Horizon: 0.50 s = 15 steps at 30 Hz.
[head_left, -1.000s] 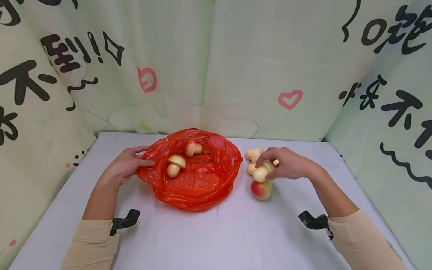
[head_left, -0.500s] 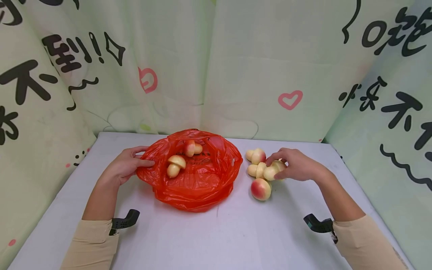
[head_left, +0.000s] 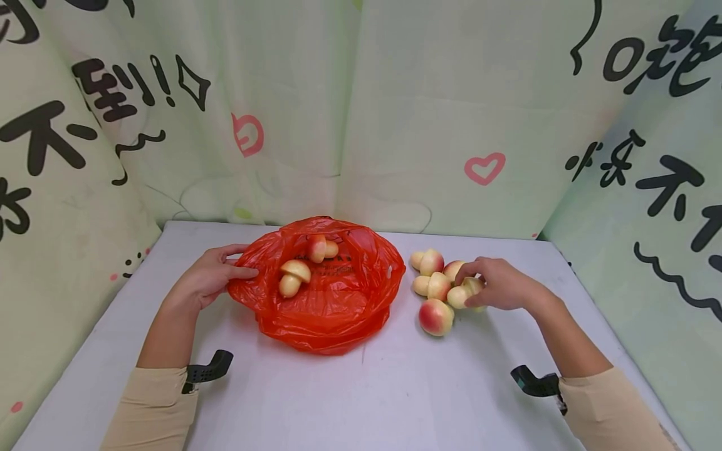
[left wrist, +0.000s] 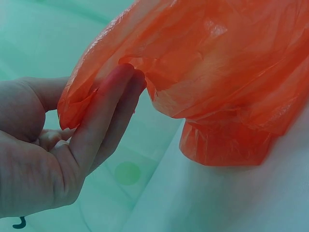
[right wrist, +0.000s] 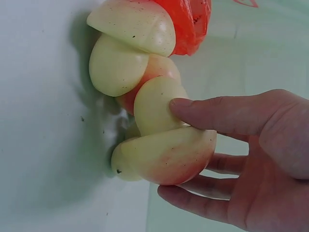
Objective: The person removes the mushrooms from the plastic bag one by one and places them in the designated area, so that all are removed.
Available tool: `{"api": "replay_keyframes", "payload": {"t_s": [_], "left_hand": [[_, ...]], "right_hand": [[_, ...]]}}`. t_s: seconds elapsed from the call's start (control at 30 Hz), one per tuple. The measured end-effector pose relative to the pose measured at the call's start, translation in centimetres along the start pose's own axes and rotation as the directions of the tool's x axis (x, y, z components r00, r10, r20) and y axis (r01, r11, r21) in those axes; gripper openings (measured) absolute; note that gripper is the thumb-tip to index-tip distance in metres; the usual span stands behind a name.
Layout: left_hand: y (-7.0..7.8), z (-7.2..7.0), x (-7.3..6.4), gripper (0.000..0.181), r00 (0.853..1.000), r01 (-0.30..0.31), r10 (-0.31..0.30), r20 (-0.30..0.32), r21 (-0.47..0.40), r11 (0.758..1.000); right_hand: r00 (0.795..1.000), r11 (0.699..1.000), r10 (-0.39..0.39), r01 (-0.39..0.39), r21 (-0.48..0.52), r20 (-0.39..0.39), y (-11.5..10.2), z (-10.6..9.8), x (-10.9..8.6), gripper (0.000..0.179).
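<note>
The right hand (head_left: 501, 284) grips a pale mushroom (right wrist: 157, 102), its thumb on the stem and its fingers round the rosy cap; whether the mushroom touches the table cannot be told. The left hand (head_left: 211, 274) pinches the near-left edge of a red plastic bag (head_left: 338, 319) between thumb and fingers. Close beside the gripped mushroom lie several others on the table, among them a red-capped mushroom (head_left: 435, 317) nearest the person and a small rosy mushroom (head_left: 430, 262) farthest off. The bag sits to their left, its mouth spread wide, with a tan mushroom (head_left: 294, 277) and a red-and-yellow mushroom (head_left: 321, 248) inside, apart. Under everything is a white table (head_left: 383, 401); beyond it hangs a pale green curtain (head_left: 406, 125) printed with black writing and pink hearts.
</note>
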<state>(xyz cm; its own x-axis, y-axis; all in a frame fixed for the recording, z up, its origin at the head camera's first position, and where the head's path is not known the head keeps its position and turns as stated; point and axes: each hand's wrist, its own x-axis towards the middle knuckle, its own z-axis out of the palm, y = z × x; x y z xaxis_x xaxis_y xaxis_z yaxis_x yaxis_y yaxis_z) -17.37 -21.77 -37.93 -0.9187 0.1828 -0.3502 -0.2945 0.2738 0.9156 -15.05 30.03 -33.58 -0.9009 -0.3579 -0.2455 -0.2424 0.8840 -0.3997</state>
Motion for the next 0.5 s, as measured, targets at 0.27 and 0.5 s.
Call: {"api": "replay_keyframes", "payload": {"t_s": [0.27, 0.5], "left_hand": [[-0.09, -0.05, 0.11, 0.081, 1.0, 0.003, -0.003, -0.001, 0.001, 1.0], [-0.12, -0.13, 0.08, 0.081, 1.0, 0.0, 0.0, 0.0, 0.006, 1.0]], "right_hand": [[1.0, 1.0, 0.025, -0.024, -0.012, 0.009, 0.45, 0.59, 0.23, 0.03], [0.999, 0.999, 0.035, -0.035, -0.032, 0.001, 0.73, 0.92, 0.28, 0.028]]}}
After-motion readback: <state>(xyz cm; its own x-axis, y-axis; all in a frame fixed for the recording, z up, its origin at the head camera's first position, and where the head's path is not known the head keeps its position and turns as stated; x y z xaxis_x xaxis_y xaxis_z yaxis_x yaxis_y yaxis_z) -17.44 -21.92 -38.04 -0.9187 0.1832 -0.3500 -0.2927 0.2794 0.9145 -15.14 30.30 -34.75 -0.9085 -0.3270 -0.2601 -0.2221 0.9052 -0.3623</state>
